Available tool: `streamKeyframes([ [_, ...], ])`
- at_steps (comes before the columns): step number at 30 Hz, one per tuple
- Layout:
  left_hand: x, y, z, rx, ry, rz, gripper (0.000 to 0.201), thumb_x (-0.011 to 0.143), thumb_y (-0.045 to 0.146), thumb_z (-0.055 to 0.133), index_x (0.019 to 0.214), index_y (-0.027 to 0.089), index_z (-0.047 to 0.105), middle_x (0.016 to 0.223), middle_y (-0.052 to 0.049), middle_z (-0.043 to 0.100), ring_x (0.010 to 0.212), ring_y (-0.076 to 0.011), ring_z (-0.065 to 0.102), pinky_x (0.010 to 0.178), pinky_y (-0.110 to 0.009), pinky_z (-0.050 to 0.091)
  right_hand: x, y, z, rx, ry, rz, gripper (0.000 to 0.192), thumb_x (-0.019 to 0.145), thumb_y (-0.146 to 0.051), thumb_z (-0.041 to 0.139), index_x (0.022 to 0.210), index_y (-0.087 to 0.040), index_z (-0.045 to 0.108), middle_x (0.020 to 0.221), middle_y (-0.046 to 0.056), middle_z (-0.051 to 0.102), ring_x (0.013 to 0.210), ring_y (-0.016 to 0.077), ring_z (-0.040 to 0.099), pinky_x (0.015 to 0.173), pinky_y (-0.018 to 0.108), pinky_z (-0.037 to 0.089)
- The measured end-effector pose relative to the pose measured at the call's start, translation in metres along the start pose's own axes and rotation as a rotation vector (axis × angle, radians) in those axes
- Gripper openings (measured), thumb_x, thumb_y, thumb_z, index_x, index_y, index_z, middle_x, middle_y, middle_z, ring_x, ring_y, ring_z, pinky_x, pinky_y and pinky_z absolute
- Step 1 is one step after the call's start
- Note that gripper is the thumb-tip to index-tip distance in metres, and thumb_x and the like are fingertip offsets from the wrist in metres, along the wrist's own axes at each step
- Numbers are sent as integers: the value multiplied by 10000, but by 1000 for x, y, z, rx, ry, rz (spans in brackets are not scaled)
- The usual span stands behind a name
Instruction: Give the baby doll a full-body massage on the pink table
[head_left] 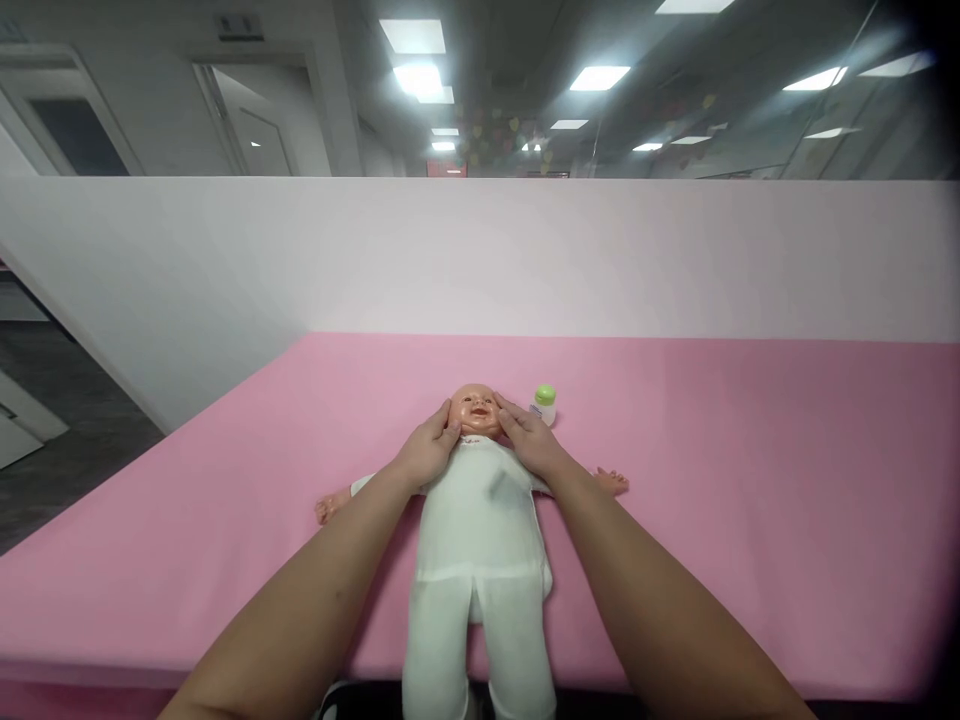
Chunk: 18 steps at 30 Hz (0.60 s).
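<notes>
A baby doll [480, 520] in white clothes lies on its back on the pink padded surface [750, 500], its arms spread out to the sides. My left hand [432, 445] cups one side of the doll's head, thumb near its cheek and fingers along the side. Against the opposite side of the head rests my right hand [529, 437], curved the same way, so the head is held between both palms. Just beyond my right hand stands a small jar with a green lid [545, 403], its lower part partly hidden by the hand.
A low white wall [525, 255] runs along the back and left of the pink surface. Glass with ceiling light reflections rises above it. Grey floor [82, 400] shows at the far left, and the doll's legs reach the near edge.
</notes>
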<state>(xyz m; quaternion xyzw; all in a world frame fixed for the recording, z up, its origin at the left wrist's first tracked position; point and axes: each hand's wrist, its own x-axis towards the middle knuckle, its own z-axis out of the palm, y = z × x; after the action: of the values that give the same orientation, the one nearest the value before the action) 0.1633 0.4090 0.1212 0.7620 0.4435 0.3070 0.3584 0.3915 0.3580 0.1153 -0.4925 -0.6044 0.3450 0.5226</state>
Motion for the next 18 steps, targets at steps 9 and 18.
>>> streamKeyframes([
  [9,-2,8,4,-29,-31,-62,1094,805,728,663,1647,216,189,1478,-123,582,1302,-335,598,1012,-391,493,-8,-13,9,-104,-14,18,706,835,-562,754,1460,-311,544,1313,41,692,1166,285,674,1023,447,544],
  [18,-4,10,7,-81,15,-33,953,820,683,666,1595,225,354,1426,-115,628,1269,-340,624,1002,-400,504,-6,-13,3,-134,-19,48,700,859,-527,734,1484,-291,528,1425,58,620,1305,298,586,1109,459,474],
])
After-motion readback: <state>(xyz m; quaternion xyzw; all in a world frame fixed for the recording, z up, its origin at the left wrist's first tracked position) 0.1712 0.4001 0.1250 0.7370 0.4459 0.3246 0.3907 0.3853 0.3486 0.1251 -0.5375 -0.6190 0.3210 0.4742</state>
